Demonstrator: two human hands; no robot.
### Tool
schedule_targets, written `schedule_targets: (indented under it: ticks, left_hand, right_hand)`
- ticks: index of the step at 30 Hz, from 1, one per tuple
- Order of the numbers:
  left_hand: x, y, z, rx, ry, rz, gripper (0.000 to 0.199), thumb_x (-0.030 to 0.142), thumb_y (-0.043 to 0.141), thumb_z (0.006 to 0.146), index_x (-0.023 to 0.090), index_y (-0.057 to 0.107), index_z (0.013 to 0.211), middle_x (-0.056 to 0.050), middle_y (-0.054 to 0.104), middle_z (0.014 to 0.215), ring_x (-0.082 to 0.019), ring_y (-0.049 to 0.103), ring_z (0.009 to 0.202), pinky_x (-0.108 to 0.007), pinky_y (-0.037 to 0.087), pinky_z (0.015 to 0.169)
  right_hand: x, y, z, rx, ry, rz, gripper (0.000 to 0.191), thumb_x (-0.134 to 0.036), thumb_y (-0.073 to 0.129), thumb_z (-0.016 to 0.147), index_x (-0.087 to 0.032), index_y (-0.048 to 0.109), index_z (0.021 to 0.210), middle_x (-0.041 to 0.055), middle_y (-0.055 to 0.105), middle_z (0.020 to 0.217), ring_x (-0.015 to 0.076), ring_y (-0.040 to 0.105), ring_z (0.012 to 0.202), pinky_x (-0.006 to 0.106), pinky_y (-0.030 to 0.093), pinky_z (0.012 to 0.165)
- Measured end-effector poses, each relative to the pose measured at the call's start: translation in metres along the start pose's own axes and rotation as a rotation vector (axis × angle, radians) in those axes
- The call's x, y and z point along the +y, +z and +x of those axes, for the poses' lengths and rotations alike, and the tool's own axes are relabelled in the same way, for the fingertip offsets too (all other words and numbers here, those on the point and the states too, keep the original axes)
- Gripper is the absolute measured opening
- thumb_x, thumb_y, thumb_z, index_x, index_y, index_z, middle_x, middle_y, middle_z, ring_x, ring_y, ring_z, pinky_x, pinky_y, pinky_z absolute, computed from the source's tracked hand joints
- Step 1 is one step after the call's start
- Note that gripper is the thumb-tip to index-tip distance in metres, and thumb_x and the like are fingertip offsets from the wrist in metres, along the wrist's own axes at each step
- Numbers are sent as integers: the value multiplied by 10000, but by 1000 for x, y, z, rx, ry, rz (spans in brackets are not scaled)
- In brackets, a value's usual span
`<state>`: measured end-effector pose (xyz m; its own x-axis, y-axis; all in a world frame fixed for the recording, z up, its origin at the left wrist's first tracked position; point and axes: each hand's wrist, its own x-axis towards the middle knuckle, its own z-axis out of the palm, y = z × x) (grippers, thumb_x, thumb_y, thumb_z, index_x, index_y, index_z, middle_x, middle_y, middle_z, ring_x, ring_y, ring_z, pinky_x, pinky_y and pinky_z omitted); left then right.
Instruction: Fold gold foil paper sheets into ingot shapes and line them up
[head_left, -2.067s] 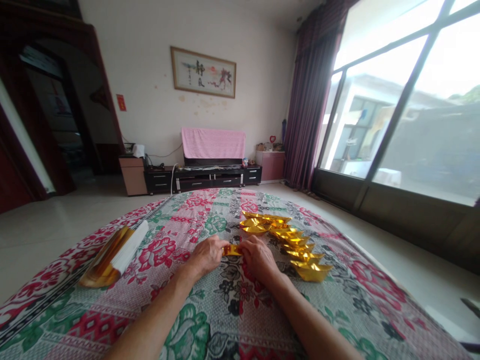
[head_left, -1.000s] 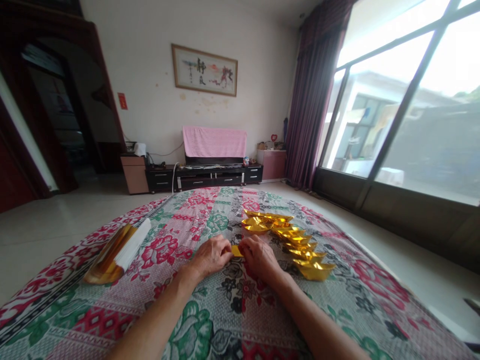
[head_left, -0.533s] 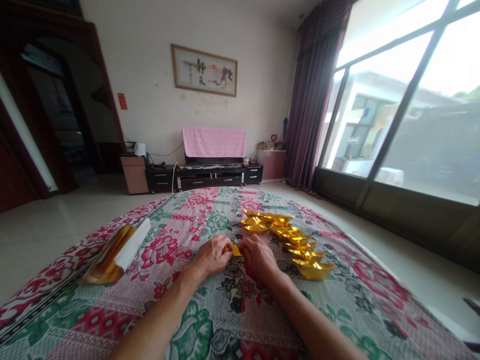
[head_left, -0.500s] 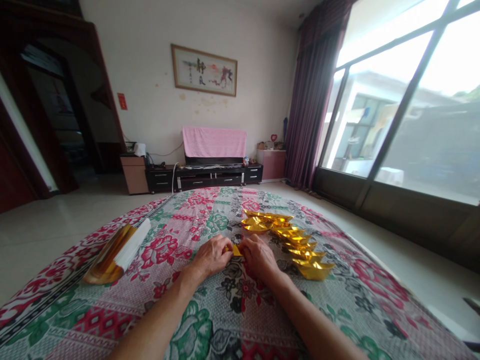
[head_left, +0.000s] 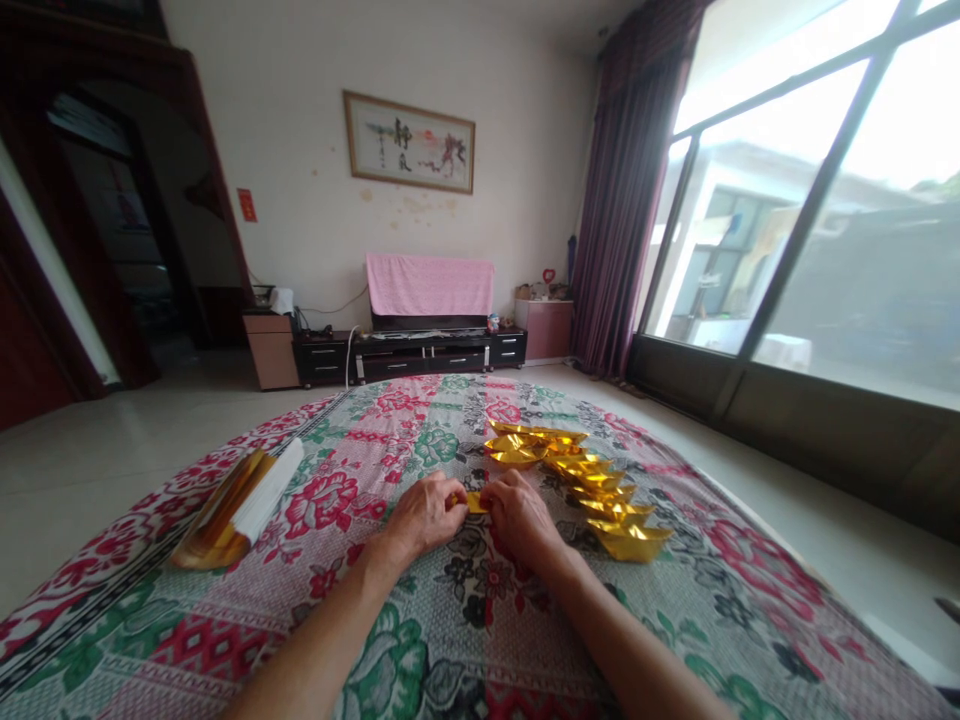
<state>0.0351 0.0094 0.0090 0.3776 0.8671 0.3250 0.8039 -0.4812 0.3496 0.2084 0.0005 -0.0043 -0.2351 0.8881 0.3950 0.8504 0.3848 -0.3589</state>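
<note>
Between my two hands is a small folded piece of gold foil paper (head_left: 475, 502), close to the flowered cloth. My left hand (head_left: 429, 510) pinches its left end with curled fingers. At the other end my right hand (head_left: 519, 512) is closed on the paper too. Most of the paper is covered by my fingers, so its full shape is hidden. Just right of my right hand, several folded gold paper ingots (head_left: 634, 540) stand in a slanting row. A stack of gold and white paper sheets (head_left: 232, 510) lies to the left, apart from my hands.
A patterned red, green and grey tablecloth (head_left: 315, 580) covers the rounded table. Beyond it stand a low black TV cabinet (head_left: 450, 360) and a screen under a pink cloth (head_left: 431, 285). Tall windows (head_left: 765, 220) and a purple curtain (head_left: 615, 200) are on the right.
Both hands stay on the gold paper in nearly the same place. The whole view has shifted very slightly; the ingots and the stack have not moved on the table.
</note>
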Motion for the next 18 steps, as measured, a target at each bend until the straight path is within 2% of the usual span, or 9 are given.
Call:
schedule_targets:
  ticks: [3, 9, 18]
  left_hand:
    - [1, -1, 0, 8, 5, -3, 167, 262, 515, 759, 231, 670, 814, -14, 545, 732, -122, 533, 655, -231, 414, 637]
    - [2, 0, 0, 16, 5, -2, 175, 305, 513, 781, 220, 662, 814, -21, 563, 754, -123, 541, 676, -227, 421, 660]
    - [5, 1, -1, 17, -4, 46, 174, 342, 513, 798, 217, 633, 815, -22, 571, 781, -132, 547, 715, -229, 415, 674]
  right_hand:
    - [-3, -2, -1, 18, -10, 13, 231, -159, 424, 825, -199, 651, 818, 42, 546, 847, 115, 538, 768, 196, 372, 714]
    - [-9, -5, -4, 42, -5, 5, 186, -280, 482, 823, -200, 647, 794, 34, 536, 807, 130, 527, 766, 212, 372, 701]
    - [-4, -2, -4, 45, -14, 17, 177, -323, 506, 821, -203, 635, 810, 34, 530, 824, 132, 519, 782, 213, 372, 708]
